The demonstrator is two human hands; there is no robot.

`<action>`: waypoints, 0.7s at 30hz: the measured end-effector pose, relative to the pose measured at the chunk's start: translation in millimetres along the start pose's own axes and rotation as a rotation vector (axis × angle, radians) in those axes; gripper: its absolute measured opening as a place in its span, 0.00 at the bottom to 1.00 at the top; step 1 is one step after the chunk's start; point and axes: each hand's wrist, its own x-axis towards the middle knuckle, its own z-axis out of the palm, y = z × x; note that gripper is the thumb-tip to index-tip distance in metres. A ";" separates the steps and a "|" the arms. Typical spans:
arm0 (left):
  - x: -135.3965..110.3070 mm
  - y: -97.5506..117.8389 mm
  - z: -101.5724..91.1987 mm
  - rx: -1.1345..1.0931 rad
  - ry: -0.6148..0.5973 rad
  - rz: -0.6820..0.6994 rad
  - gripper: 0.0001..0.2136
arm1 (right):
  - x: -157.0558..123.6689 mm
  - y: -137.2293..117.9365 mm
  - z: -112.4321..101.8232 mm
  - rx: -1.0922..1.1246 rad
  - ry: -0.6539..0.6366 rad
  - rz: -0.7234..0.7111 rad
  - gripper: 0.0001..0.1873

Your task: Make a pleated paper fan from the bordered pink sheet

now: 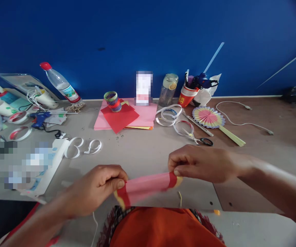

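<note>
Orange cloth (163,228) over our lap at six o'clock, closest to us. Just beyond it, raised over the near edge of the bench (134,151), a paper strip (148,185): pink middle, red then yellow towards the ends, lower edge blurred. We take the strip as clock centre. Key relation: its long axis runs from between eight and nine o'clock to between two and three, one hand at each end, neither nearer than the other; the left end sits lower, towards our lap. Left hand (101,188) at nine, thumb and fingers clamped on that end; right hand (199,163) at two, likewise pinched on its own end. From the left hand the strip lies at about three, from the right at about eight. Containers next. Red cup (186,97) at one o'clock: we note dark tools standing in it, a blue glue gun (203,81) at its mouth. Flask (167,94) between twelve and one, just left of that cup: clear-walled, lidded, fill hard to judge. Small pot (114,103) near eleven, mouth up on a red sheet (122,120), inside too dim to read. Bottle (64,86) between ten and eleven, tilted, red cap on. White cup (2,108) at ten, tilted; we cannot tell what it holds.
</note>
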 end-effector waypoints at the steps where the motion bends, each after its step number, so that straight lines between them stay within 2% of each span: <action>1: -1.4 4.0 -6.2 -0.030 -0.041 -0.018 0.12 | -2.8 -2.2 -3.7 0.033 -0.020 -0.001 0.09; 3: 1.9 5.8 -13.9 -0.071 -0.126 -0.053 0.12 | -1.3 0.2 -7.8 0.093 -0.059 -0.005 0.10; 5: 13.5 -1.2 -12.9 -0.063 -0.186 -0.087 0.12 | 10.0 11.5 -5.3 0.107 -0.068 0.010 0.10; 8: 38.5 -22.9 3.5 0.145 -0.101 -0.118 0.12 | 37.6 36.3 13.2 -0.018 -0.018 0.047 0.08; 9: 46.0 -30.9 11.2 0.242 -0.059 -0.085 0.12 | 46.7 44.1 22.3 -0.097 0.016 0.053 0.09; 11: 56.4 -45.1 26.2 0.468 0.006 0.077 0.13 | 61.1 56.8 42.0 -0.304 0.112 0.090 0.11; 15: 59.1 -60.4 44.7 0.815 0.105 0.240 0.14 | 71.2 71.7 71.8 -0.629 0.192 -0.009 0.10; 18: 56.0 -61.5 47.6 0.906 0.121 0.285 0.12 | 70.5 77.4 80.1 -0.711 0.249 -0.054 0.09; 21: 55.3 -59.8 46.9 0.878 0.123 0.278 0.11 | 70.0 79.3 81.5 -0.735 0.279 -0.064 0.08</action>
